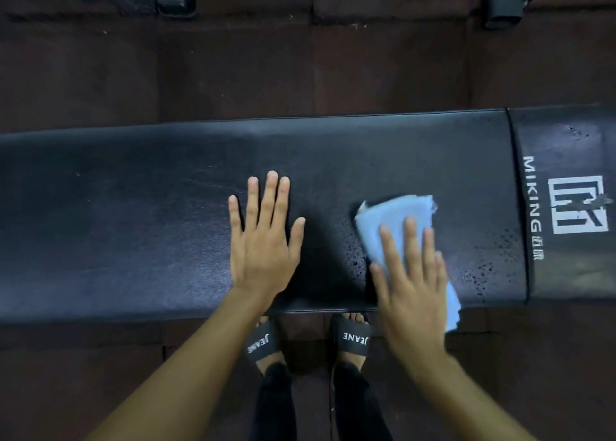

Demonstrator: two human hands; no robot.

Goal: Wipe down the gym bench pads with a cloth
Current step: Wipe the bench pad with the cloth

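On the long black vinyl bench pad point(133, 214) running left-right, the right hand point(410, 284) presses flat, fingers spread, on the folded light-blue cloth point(390, 220), droplets right of it; the left hand point(263, 240) rests splayed.

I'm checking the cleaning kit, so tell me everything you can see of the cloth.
The cloth is light blue, soft-looking fabric, folded in layers. It lies flat on the black pad near the logo, among droplets. The right hand presses it with straight fingers; a corner sticks out past the pad's near edge.

Dim overall; soft sheen on bench pad point(133, 207); right hand point(410, 284) motion-blurred.
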